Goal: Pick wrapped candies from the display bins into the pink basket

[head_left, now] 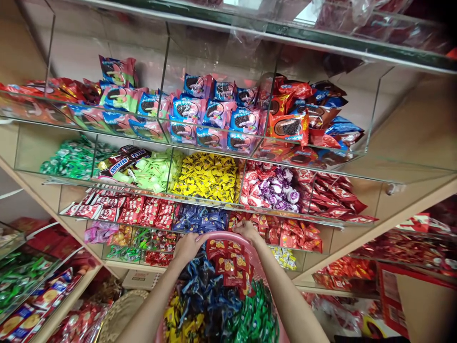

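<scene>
A pink plastic basket (pixel 226 235) is in front of me, holding red packets (pixel 231 267) with an orange print, dark blue wrapped sweets (pixel 205 290), yellow ones (pixel 185 317) and green ones (pixel 255 314). My left hand (pixel 188 247) grips its far rim on the left, thumb on top. Just beyond the rim on the right, my right hand (pixel 247 232) is at a shelf compartment of red packets (pixel 262 223) like those in the basket. Its fingers are curled, and whatever they hold is hidden.
Clear-fronted shelves rise ahead, with blue-pink cookie packs (pixel 187 108), orange cookie packs (pixel 287 127), yellow sweets (pixel 207 176) and purple-white sweets (pixel 285 188). Side racks (pixel 46 290) stand at left. A woven basket (pixel 121 309) and cardboard box (pixel 141 279) are low down.
</scene>
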Tool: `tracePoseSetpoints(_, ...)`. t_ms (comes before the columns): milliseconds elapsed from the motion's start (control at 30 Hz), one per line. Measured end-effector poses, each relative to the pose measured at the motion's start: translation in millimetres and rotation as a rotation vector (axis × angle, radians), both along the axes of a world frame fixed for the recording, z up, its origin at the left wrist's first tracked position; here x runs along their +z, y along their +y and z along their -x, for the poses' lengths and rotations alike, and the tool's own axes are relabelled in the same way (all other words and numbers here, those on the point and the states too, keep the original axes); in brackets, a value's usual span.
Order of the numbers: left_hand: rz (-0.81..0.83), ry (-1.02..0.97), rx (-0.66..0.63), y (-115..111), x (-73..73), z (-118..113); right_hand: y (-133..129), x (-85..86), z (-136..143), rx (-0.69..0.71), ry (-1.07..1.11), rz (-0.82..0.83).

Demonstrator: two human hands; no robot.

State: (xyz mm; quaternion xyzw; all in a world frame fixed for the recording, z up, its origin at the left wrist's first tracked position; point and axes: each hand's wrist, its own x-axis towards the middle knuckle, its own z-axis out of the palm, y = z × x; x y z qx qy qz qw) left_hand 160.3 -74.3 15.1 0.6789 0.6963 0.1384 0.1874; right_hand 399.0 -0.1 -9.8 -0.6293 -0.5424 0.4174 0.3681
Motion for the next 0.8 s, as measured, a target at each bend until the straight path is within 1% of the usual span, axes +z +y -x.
tracePoseSetpoints(133,0.010,-0.006,0.015,-1.0,1.6,-0.3,-1.8,4.4,-0.9,0.030,0.116,0.049)
tracePoseSetpoints(333,-0.012,-0.003,-0.009,-0.7,0.3,1.3,-8.1,5.2,-8.6,0.036,0.182,0.085)
tracePoseSetpoints(400,-0.014,0.001,-0.006,-0.2,-0.6,1.5,-9.3,5.3,-9.4,0.033,0.193,0.073)
tracePoseSetpoints(500,-0.013,0.000,-0.004,0.1,-0.6,1.1,-12.2,9.2,-9.2,0.026,0.200,0.003)
tracePoseSetpoints(667,0.006,-0.008,0.001,0.4,1.4,1.0,-29.5,26.9,-14.3,0.021,0.216,-0.130)
tracePoseSetpoints(800,-0.008,0.000,-0.003,1.5,0.8,1.4,-59.2,47.8,-24.7,-0.007,0.215,-0.188)
